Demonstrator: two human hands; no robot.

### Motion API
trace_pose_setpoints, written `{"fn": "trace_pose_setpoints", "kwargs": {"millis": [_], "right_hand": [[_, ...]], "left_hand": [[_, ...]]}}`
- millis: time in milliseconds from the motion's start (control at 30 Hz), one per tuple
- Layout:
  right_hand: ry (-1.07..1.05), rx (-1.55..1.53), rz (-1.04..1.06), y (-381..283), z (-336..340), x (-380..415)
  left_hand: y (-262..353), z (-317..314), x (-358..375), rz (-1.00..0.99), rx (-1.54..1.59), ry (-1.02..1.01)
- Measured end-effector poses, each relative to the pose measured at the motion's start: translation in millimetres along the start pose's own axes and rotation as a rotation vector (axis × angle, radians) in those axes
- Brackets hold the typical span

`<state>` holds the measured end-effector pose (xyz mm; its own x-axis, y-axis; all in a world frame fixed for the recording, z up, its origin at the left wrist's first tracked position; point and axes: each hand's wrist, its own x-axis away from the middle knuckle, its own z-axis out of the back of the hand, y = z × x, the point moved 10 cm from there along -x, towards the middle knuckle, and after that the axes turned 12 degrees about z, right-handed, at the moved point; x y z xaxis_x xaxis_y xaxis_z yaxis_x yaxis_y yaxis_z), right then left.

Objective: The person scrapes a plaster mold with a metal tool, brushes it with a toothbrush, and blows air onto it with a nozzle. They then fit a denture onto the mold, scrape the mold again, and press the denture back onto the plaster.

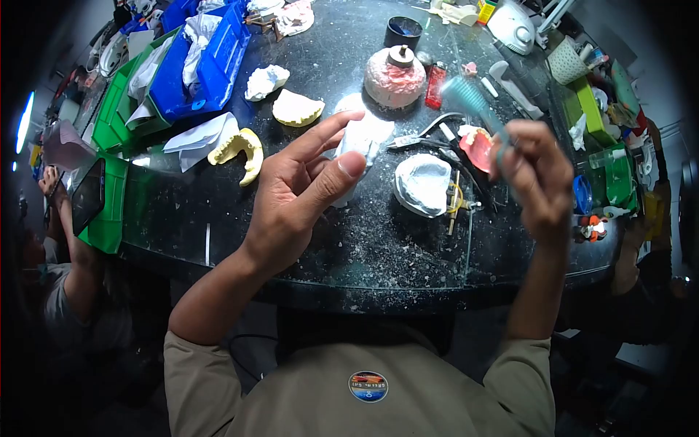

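My left hand (306,175) grips a white plaster piece (368,138) between thumb and fingers, above the middle of the dark table. Its far side is washed out by glare. In my right hand (535,175) is the handle of a teal brush (470,98), raised to the right of the piece and blurred by motion. The fingers are closed around it. Between the hands, a white plaster dental cast (422,182) sits in a small brass frame (455,204). A pink denture base (477,149) lies just beside my right hand.
Yellowish dental casts (298,108) and crumpled paper (267,82) lie left of a pink-stained round pot (395,79). Blue bins (218,62) and green bins (109,197) line the left side. White debris dusts the table (349,266). Other people's arms (69,211) show at the edges.
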<state>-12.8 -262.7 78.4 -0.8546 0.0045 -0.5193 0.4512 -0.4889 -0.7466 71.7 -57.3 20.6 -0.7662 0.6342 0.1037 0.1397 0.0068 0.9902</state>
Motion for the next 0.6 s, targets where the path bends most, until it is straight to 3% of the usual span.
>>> {"fn": "trace_pose_setpoints", "kwargs": {"millis": [33,100,233,300,367,433,533,600], "right_hand": [[-0.099,-0.040,0.098,-17,-21,0],[-0.148,0.217,0.494,-57,-47,-3],[-0.127,0.642,0.483,-39,-35,-5],[-0.076,0.280,0.446,-52,-30,-2],[-0.237,0.385,0.347,-46,-49,-3],[-0.117,0.591,0.404,-40,-38,-3],[-0.130,0.370,0.369,-42,-33,-2],[-0.142,0.414,0.352,-42,-38,-3]], "left_hand": [[-2,0,-1,0.018,-0.021,-0.020],[-4,2,-1,0.020,-0.042,-0.007],[-3,-1,1,0.042,-0.009,-0.034],[-2,-2,1,0.037,-0.012,-0.027],[-4,0,1,0.040,-0.043,-0.017],[-5,0,0,0.042,-0.075,-0.028],[-3,-4,1,0.005,-0.080,-0.040],[-4,-1,0,0.022,-0.084,-0.023]]}}
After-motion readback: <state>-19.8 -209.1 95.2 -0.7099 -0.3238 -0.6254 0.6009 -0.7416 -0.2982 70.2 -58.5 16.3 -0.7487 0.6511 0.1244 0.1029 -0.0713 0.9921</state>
